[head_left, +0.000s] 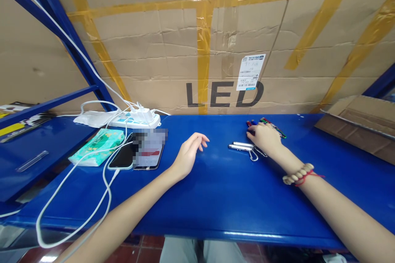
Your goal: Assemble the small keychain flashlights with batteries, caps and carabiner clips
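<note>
On the blue tabletop (210,197), my left hand (189,154) is open, its fingers loosely bent, with nothing in it. Further right, my right hand (264,139) bends its fingers down onto a small bunch of coloured, pen-shaped keychain flashlights (280,131) with red, blue and green bodies. The palm hides most of the bunch, and the fingertips' grip is partly covered. Just left of that hand lie two silver keychain flashlights (242,146) side by side, a wire carabiner clip (253,155) at their right end. A bead bracelet and red string circle my right wrist.
Left of my left hand lie two phones (121,157), a green tissue pack (96,148) and a white power strip (135,120); white cables (78,162) loop over the table edge. A large taped carton (173,57) stands behind. An open cardboard box (354,125) sits at right.
</note>
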`<state>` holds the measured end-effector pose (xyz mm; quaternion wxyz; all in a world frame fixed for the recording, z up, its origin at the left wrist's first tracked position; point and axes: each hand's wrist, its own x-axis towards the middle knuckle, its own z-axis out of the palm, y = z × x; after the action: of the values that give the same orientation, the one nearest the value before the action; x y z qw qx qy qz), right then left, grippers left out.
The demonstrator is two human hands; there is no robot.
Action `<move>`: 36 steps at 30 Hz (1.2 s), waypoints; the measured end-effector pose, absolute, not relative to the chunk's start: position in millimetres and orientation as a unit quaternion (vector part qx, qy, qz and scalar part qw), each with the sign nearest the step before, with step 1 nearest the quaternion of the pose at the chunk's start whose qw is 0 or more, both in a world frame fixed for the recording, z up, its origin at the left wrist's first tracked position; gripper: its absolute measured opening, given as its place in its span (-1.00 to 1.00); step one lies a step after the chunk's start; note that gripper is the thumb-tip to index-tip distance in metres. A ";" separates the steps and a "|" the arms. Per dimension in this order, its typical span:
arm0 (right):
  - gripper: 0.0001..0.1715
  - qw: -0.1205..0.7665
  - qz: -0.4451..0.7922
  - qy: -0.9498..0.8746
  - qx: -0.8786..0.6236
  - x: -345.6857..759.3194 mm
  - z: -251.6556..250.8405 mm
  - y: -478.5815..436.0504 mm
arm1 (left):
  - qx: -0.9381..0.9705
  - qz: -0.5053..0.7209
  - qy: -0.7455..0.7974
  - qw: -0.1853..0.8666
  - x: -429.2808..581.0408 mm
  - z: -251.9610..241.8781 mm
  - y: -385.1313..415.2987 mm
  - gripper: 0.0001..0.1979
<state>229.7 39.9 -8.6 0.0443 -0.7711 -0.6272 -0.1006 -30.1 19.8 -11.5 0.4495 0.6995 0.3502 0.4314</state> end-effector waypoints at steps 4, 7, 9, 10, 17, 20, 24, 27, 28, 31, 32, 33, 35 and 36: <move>-0.80 0.062 -0.079 -0.615 -0.782 229.1 0.8 37.0 | 0.700 0.428 0.351 0.451 -30.2 -11.3 19.3 -0.70; -0.73 0.083 -0.070 -0.595 -0.797 229.4 3.3 35.3 | 0.703 0.426 0.351 0.449 -30.4 -11.1 19.7 -0.70; -0.65 0.083 -0.062 -0.590 -0.800 229.6 4.1 33.3 | 0.704 0.425 0.351 0.448 -30.7 -11.0 20.2 -0.70; -0.63 0.084 -0.060 -0.590 -0.801 229.4 4.7 31.9 | 0.704 0.425 0.351 0.447 -30.8 -10.9 20.4 -0.70; -0.68 0.193 -0.133 -0.624 -0.745 219.1 16.5 21.0 | 0.700 0.418 0.366 0.450 -29.1 -7.8 17.8 -0.73; -0.74 0.274 -0.072 -0.677 -0.680 209.8 18.8 18.5 | 0.683 0.420 0.384 0.457 -27.1 -5.6 14.7 -0.80; -0.76 0.326 0.083 -0.745 -0.576 190.6 18.3 10.1 | 0.684 0.422 0.390 0.449 -24.9 -4.3 12.3 -0.79; -0.73 0.327 0.145 -0.770 -0.529 175.4 19.2 0.3 | 0.698 0.414 0.388 0.438 -24.4 -4.3 13.0 -0.76; -0.73 0.325 0.152 -0.773 -0.523 171.5 19.9 -2.6 | 0.698 0.416 0.387 0.436 -24.5 -4.2 13.4 -0.76; -0.75 0.326 0.156 -0.780 -0.511 164.4 22.0 -8.2 | 0.693 0.432 0.388 0.428 -25.1 -3.1 14.4 -0.78; -0.76 0.329 0.159 -0.782 -0.506 163.3 22.3 -9.0 | 0.693 0.434 0.389 0.424 -25.3 -2.4 14.3 -0.78; -0.76 0.331 0.164 -0.782 -0.501 162.6 22.4 -9.6 | 0.696 0.433 0.389 0.421 -25.6 -1.6 14.0 -0.80; -0.77 0.332 0.184 -0.779 -0.499 161.6 21.8 -10.0 | 0.703 0.426 0.390 0.414 -25.9 0.1 13.0 -0.84; -0.77 0.330 0.200 -0.775 -0.500 161.1 21.1 -10.2 | 0.707 0.423 0.392 0.410 -26.0 0.9 12.5 -0.86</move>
<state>161.1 -10.2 21.1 0.3305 -0.4995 -0.7754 0.2000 -26.0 12.5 0.9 0.4099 0.7066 0.3916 0.4235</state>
